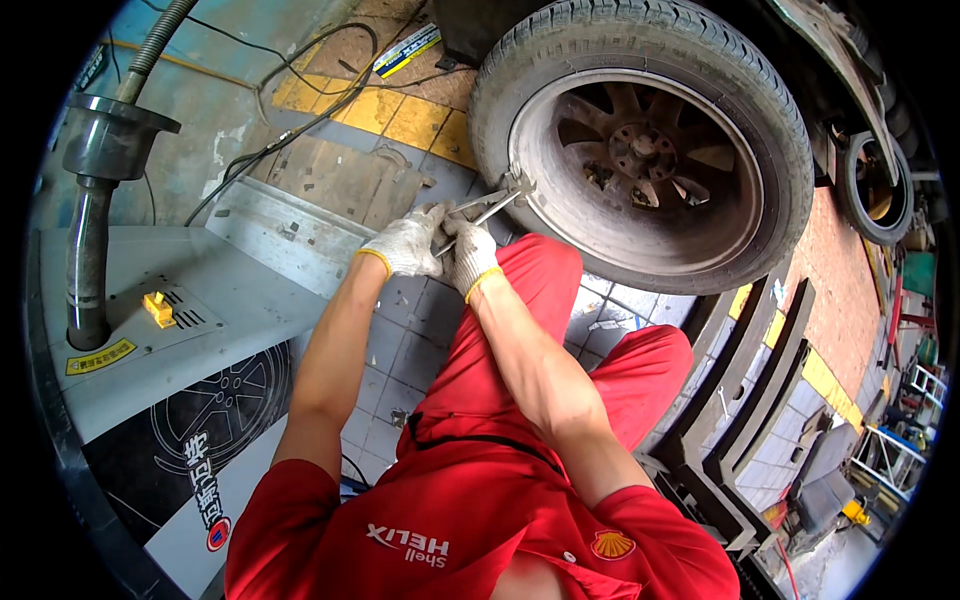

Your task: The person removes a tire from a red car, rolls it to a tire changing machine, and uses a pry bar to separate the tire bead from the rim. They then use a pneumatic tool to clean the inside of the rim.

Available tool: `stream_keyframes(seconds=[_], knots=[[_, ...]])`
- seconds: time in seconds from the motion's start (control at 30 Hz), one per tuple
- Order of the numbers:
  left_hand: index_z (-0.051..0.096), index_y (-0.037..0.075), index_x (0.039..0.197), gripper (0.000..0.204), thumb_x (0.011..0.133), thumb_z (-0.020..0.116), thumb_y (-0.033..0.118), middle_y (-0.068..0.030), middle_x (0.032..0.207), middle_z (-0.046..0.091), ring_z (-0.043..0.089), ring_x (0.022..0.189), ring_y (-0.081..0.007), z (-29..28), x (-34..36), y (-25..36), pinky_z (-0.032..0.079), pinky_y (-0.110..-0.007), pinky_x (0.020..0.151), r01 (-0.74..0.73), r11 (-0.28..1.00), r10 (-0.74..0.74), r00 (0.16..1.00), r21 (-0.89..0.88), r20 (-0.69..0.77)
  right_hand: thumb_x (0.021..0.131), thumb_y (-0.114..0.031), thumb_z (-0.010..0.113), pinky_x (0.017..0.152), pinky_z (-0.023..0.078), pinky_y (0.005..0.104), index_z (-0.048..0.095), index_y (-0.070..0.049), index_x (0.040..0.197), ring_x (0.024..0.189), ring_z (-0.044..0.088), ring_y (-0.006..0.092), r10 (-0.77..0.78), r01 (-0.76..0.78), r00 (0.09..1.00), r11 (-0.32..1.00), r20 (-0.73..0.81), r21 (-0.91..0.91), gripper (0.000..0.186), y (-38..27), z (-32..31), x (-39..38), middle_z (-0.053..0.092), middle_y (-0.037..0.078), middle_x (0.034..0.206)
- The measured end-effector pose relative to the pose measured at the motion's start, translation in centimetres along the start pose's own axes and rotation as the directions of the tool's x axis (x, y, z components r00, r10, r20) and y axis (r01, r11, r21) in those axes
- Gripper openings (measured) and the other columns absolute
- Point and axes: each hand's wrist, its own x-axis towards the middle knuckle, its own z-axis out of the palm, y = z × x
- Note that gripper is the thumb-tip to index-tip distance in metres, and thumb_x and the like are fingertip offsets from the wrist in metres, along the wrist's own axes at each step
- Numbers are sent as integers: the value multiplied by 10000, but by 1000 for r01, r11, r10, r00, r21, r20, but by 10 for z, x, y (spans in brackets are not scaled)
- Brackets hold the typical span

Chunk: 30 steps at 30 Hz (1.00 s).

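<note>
Both my hands wear white knit gloves with yellow cuffs. A pair of metal pliers (497, 207) has its jaws at the near left edge of a wheel rim; whether they grip something there is too small to tell. My left hand (412, 240) is closed around one handle, and my right hand (470, 256), close beside it, is closed around the other. The wheel (640, 262), a dusty tyre on a spoked metal rim, stands tilted in front of me with its hollow inner side showing.
A wheel balancer (190, 260) with a threaded shaft (90, 250) and a yellow plastic piece (159, 309) stands at my left. Black cables (320, 122) run over the floor behind. Dark metal bars (740, 400) lie at right; another tyre (876, 190) stands farther off.
</note>
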Motion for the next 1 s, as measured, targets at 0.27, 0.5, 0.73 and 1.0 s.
stream_keyframes(seconds=[0.27, 0.5, 0.73, 1.0], knots=[[347, 58, 1660, 1076, 704, 805, 238, -314, 1569, 488, 514, 1432, -458, -14, 7, 1, 467, -466, 1179, 29, 997, -25, 998, 71, -58, 977, 115, 483, 1035, 588, 354, 618, 5, 1338, 1123, 693, 269, 202, -205, 959, 979, 200, -7, 401, -9, 3, 18, 680, 138, 1251], [407, 57, 1615, 906, 795, 758, 209, -289, 1558, 488, 497, 1439, -460, -17, 25, -15, 448, -493, 1197, 12, 994, 3, 990, 106, -138, 1065, 19, 496, 986, 620, 364, 638, -9, 1315, 1101, 723, 255, 185, -188, 944, 982, 272, -16, 289, -20, 22, 25, 714, 116, 1219], [510, 47, 1531, 771, 835, 747, 278, -262, 1485, 581, 534, 1405, -443, -13, 33, -8, 480, -494, 1138, 64, 949, -4, 981, 307, -193, 1109, -367, 606, 777, 655, 378, 717, -96, 1151, 836, 747, 222, 123, -127, 992, 978, -36, -168, 295, -21, 23, 40, 751, 63, 1011], [623, 44, 1341, 575, 857, 742, 331, -267, 1223, 697, 662, 1156, -464, -9, 37, -13, 539, -538, 1000, -64, 985, 102, 964, 158, -244, 1002, -507, 705, 740, 543, 429, 739, 45, 1022, 763, 661, 244, -199, 96, 947, 925, -252, -368, 553, -3, 23, 67, 744, 111, 911]])
